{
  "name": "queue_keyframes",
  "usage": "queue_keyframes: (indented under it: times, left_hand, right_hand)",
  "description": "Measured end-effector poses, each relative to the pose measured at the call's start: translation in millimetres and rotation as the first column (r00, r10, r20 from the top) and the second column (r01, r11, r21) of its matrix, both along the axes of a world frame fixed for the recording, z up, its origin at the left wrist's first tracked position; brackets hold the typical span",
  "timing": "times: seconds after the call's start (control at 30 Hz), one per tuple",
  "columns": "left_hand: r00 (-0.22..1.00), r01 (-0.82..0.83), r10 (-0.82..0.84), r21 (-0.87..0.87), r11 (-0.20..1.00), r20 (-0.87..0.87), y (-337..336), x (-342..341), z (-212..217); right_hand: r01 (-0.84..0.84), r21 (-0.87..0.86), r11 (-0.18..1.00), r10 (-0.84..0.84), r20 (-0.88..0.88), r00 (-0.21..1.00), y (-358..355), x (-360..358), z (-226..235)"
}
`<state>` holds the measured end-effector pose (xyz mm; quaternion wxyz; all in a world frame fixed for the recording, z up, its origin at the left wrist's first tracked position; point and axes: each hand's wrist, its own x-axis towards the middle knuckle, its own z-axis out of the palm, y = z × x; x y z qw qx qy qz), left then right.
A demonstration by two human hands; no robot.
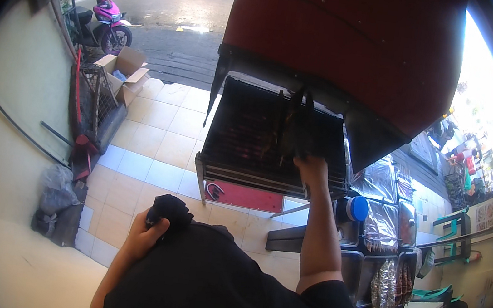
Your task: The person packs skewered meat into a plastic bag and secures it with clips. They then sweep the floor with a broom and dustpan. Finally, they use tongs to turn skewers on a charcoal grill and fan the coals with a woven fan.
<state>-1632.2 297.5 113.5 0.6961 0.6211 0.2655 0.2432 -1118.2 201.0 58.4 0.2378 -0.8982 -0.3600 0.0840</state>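
Working the charcoal grill (261, 137)

My right hand (311, 166) grips the fish clamp (291, 126) (long axis pointing away from me); left hand (144, 234) clutches a black cloth (170, 209).

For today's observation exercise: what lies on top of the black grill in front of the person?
On the grill, dark elongated pieces of food lie across the bars, and the right hand reaches to them. What kind of food cannot be told. The red hood hides the grill's far edge.
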Motion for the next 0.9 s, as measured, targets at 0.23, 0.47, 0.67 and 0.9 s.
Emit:
queue_keyframes:
  times: [0.23, 0.47, 0.67, 0.9]
  left_hand:
    - [1.0, -0.029, 0.029, -0.042, 0.999, 0.008, -2, 1, -12]
    - [0.999, -0.027, 0.027, -0.025, 0.999, -0.025, -2, 2, -14]
    - [1.0, -0.012, 0.012, -0.013, 1.0, -0.012, -2, 4, -10]
    - [1.0, -0.027, 0.027, -0.046, 0.999, -0.003, -3, 5, -7]
  right_hand:
    - [-0.064, -0.212, 0.975, 0.063, -0.013, 0.998, 24, 19, 18]
    - [-0.011, -0.272, 0.962, 0.017, 0.021, 1.0, 25, -6, 24]
    - [0.134, -0.182, 0.974, -0.125, 0.059, 0.99, -6, -14, 48]
    - [0.139, -0.212, 0.967, -0.13, 0.053, 0.99, -16, 69, 47]
